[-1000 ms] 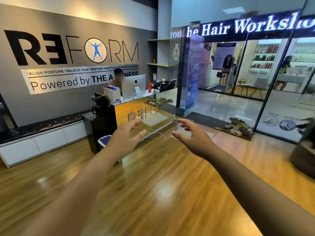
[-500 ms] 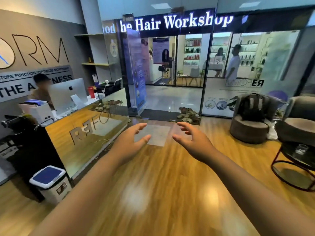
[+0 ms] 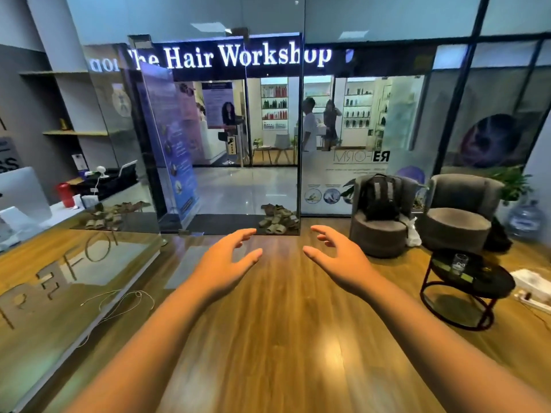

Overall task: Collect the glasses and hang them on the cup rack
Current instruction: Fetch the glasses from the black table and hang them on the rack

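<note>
A clear drinking glass (image 3: 460, 263) stands upright on a small round black side table (image 3: 489, 281) at the right of the room. My left hand (image 3: 226, 263) and my right hand (image 3: 340, 262) are stretched out in front of me over the wooden floor, palms facing each other, fingers relaxed and loosely spread. Neither hand holds anything. The glass is well to the right of my right hand and farther away. No cup rack is in view.
A glass-fronted wooden reception counter (image 3: 65, 263) runs along the left. Two grey round armchairs (image 3: 378, 231) (image 3: 456, 225) sit at the right, one with a black backpack (image 3: 380, 195). A glass entrance door (image 3: 244, 186) lies ahead, sandals (image 3: 277, 219) beside it. A water bottle (image 3: 524, 219) stands far right.
The view has swung to the right, from the reception wall to the entrance and the seating corner. The side table with the glass has come fully into view. Both hands stay empty and outstretched.
</note>
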Demonstrator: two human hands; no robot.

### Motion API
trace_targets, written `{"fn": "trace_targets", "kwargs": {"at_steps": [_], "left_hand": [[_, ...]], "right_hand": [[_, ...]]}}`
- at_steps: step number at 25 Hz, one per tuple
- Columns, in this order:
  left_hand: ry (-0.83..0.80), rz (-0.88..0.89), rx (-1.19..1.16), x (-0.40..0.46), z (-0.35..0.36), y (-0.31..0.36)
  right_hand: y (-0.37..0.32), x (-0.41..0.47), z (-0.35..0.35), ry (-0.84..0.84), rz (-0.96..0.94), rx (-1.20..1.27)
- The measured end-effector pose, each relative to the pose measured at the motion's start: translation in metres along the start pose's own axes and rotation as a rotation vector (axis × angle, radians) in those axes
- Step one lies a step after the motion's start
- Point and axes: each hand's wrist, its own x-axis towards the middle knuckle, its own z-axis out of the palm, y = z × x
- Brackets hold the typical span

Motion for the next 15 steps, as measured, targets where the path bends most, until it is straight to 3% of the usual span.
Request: {"fn": "trace_targets", "kwargs": {"at_steps": [15], "left_hand": [[-0.177,0.139,-0.124,0.296,0.138,-0.049]], "right_hand": [[0.145,0.207,-0.043,0.145,0.164,-0.098]]}}
